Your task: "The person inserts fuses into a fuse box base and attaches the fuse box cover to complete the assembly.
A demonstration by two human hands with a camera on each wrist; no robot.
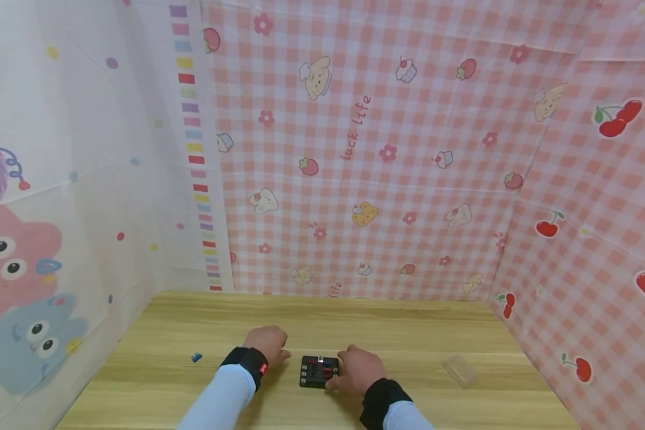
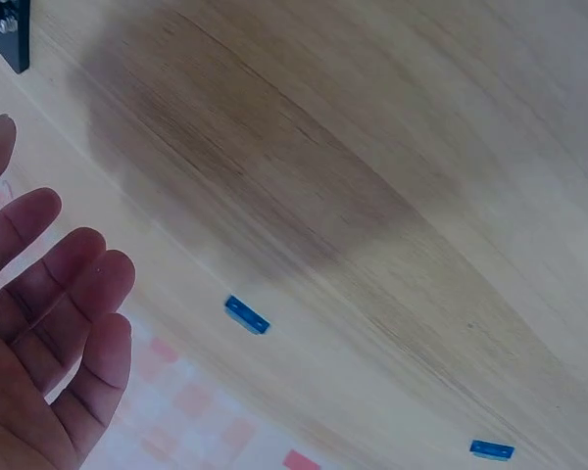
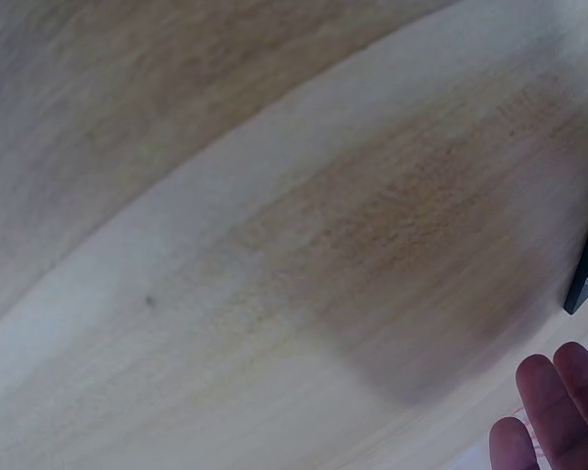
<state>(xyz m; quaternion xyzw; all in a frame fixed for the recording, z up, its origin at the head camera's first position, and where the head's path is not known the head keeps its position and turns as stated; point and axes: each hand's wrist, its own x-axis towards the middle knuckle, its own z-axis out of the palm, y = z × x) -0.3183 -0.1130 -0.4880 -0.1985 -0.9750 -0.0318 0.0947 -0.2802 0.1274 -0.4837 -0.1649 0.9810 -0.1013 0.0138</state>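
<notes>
A black fuse block (image 1: 313, 373) lies on the wooden table in front of the person, with metal screw terminals along its left side and red and blue pieces on top. My right hand (image 1: 361, 370) holds the block at its right end, thumb at the near edge and a finger at the far corner. To the left of the block, my left hand (image 1: 269, 344) hovers empty with loosely bent fingers. Two small blue blade fuses show in the left wrist view, one (image 2: 247, 315) nearer the left fingers and another (image 2: 492, 450) farther off.
A clear plastic cover (image 1: 460, 371) lies on the table (image 1: 408, 325) to the right of the right hand. Patterned cloth hangs along the back and both sides of the table. Black bands wrap both wrists.
</notes>
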